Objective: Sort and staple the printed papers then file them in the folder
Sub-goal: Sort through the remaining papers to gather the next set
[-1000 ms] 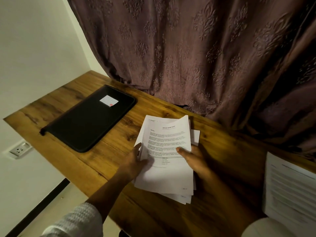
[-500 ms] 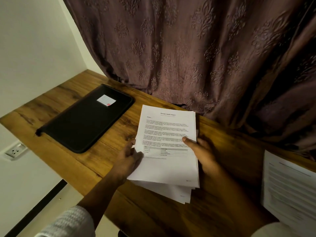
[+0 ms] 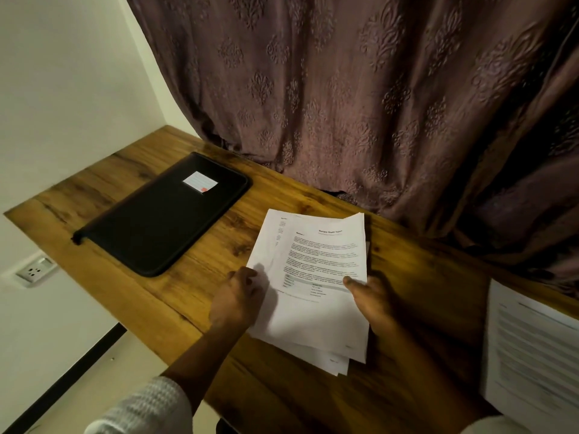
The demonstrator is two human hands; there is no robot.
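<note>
On the wooden desk (image 3: 119, 186), black folder (image 3: 163, 214) lies closed at ten o'clock; printed papers (image 3: 316, 314) sit centre, left hand (image 3: 238, 299) gripping their nine o'clock edge, right hand (image 3: 372, 303) pinching at three.

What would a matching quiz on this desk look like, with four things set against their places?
Things:
1. black folder
2. paper stack
3. wall socket
4. curtain

Places:
A. held between left hand and right hand
B. hanging behind the desk
C. lying flat on the desk, left of the papers
D. on the wall below the desk's left edge

Pairs: 1-C, 2-A, 3-D, 4-B
</note>
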